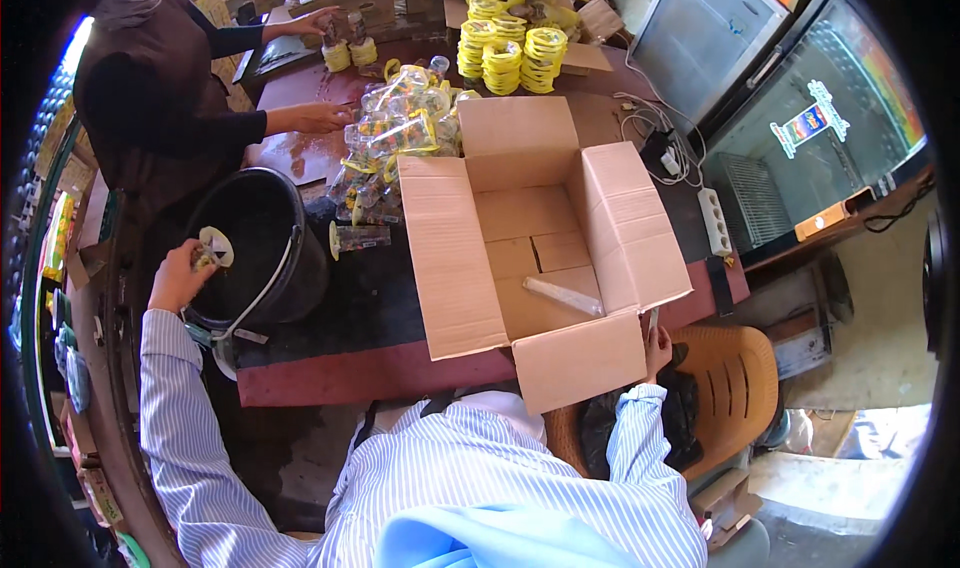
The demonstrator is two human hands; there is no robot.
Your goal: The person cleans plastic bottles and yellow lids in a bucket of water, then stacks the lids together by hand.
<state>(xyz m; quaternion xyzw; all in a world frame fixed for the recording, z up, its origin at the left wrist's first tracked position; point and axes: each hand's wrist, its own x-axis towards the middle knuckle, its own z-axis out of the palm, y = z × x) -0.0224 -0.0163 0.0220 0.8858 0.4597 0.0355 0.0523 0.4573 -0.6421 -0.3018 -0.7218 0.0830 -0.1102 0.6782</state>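
My left hand [178, 276] is closed round a small clear plastic cup [214, 250] with a pale yellow rim, at the left edge of a black bucket [312, 258]. The bucket's inside is dark, so its contents do not show. My right hand [657, 354] is by the near right corner of an open cardboard box [455, 258]. Its fingers are pinched at a thin pale strip beside the flap; what this is I cannot make out. Inside the box lies one long clear wrapped piece [563, 296]. A similar clear cup [360, 238] lies on its side between bucket and box.
Clear yellow-rimmed cups lie heaped [395, 133] behind the box's left flap. Yellow-rimmed stacks [510, 53] stand farther back. A person [150, 88] works across the table at left. A power strip [713, 223] with cables lies at right, near an orange plastic chair [745, 388].
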